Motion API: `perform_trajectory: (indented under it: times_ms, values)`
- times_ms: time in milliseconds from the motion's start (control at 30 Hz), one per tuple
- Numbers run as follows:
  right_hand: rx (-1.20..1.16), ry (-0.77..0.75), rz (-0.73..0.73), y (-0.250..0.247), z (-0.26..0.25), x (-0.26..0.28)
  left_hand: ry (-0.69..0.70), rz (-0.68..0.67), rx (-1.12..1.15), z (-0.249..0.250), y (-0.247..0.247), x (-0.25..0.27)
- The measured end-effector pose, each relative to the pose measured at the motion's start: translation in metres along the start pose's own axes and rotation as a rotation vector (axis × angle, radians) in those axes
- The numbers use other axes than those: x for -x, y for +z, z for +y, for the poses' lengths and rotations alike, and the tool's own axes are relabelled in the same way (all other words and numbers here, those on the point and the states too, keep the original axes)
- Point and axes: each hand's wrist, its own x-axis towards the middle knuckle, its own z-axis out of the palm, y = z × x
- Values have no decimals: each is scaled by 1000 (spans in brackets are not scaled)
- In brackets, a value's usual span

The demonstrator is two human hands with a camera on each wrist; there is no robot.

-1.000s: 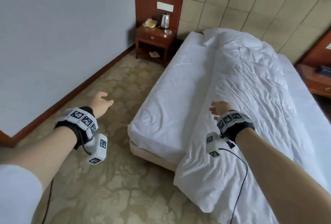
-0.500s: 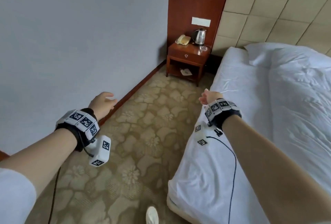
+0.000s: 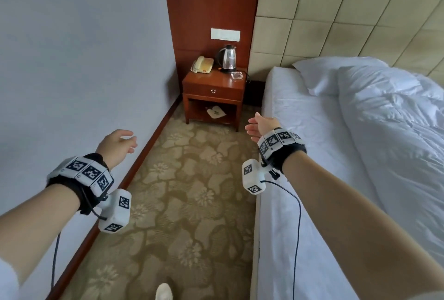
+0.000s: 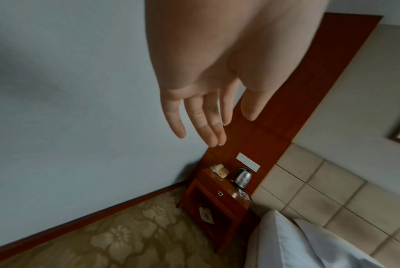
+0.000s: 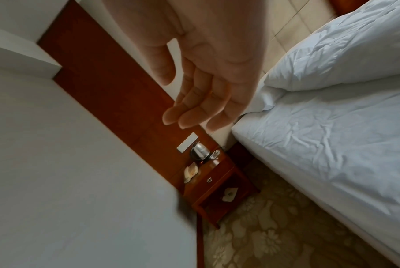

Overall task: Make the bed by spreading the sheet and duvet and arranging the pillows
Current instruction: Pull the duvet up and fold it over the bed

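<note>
two hands: both are held out empty in the aisle between wall and bed, nothing being gripped.
left hand (image 3: pixel 117 144): fingers are seen straight and loosely spread, over the carpet (image 3: pixel 192 191) near the wall.
right hand (image 3: pixel 260 126): fingers are seen straight and close together, palm turned inward, just off the left edge of the bed (image 3: pixel 269 239), touching nothing.
sheet (image 3: pixel 312 136): it is stretched over the left half of the mattress, lightly creased, its left edge hanging down the bed's side.
duvet (image 3: pixel 396 131): it is bunched in a long rumpled ridge along the middle and right of the bed, not spread.
pillow (image 3: pixel 319 76): one is seen at the head end, near the left corner, partly overlapped by the duvet; whether others are present cannot be told.
nightstand (image 3: pixel 213 90): it stands at the head-left corner of the bed, carrying a kettle (image 3: pixel 227 58), a telephone (image 3: pixel 202 64) and a small glass dish (image 3: pixel 236 75).
step judged: the head of the bed is probably being approached so that duvet or pillow can be taken.
risk: the kettle or dish could be knocked if the duvet is flung wide near that corner.
risk: the sheet could be dragged loose if the duvet is pulled sideways from one point only.
risk: the trailing wrist cables (image 3: pixel 296 227) could snag on bedding.
</note>
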Motion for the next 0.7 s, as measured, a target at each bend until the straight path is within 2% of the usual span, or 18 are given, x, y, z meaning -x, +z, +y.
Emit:
perform_trajectory:
  times_ms: [167,267,400,533,600,700]
  values:
    - [-135,118,269,-5,-18,-95,127,-168,5,56,49,-154]
    - [-182,169,355,-22,-37,-130,199,-216,-28,103,88,-234]
    - [-238,176,530,-76,-58,-181,300,-389,-35,170,168,-309]
    - [-291,219,712,-140,-72,-264,406,-517,-71,229,253,-372]
    - [-322,224,756,-162,-79,-311,425,-547,-78,253,289,-408]
    - [-339,208,729,-183,-97,-384,428,-527,-51,296,333,-473]
